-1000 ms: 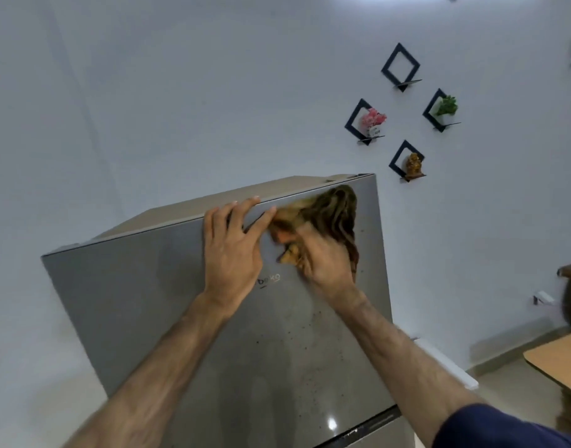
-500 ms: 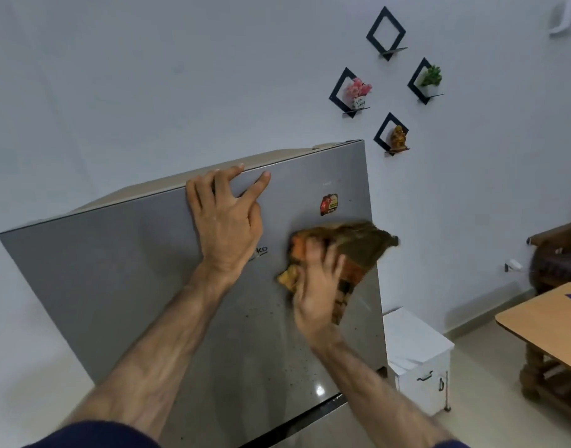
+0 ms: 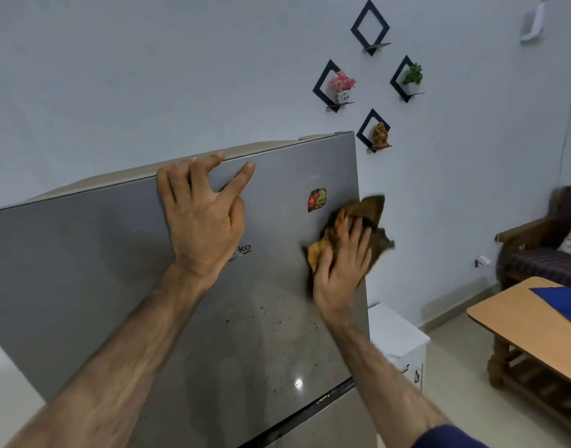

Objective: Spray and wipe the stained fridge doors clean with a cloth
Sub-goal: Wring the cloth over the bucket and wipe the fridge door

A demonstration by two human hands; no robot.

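The grey upper fridge door (image 3: 93, 270) fills the lower left, with dark specks across its lower middle and a red-brown sticker (image 3: 317, 200) near its right edge. My left hand (image 3: 201, 218) rests flat on the door's top edge, fingers spread and reaching onto the fridge top. Against the door's right edge, just below the sticker, my right hand (image 3: 340, 270) presses a crumpled brown and orange cloth (image 3: 371, 218) with straight fingers. Part of the cloth sticks out past the door's edge.
A white box (image 3: 397, 337) stands on the floor right of the fridge. A wooden table (image 3: 517, 315) with a blue item and a dark sofa (image 3: 543, 250) are at far right. Black diamond wall shelves (image 3: 370, 27) hang above the fridge.
My right hand has carried the cloth from the door's top right corner down along the right edge, uncovering the sticker. The left hand stays at the top edge, fingers now more spread.
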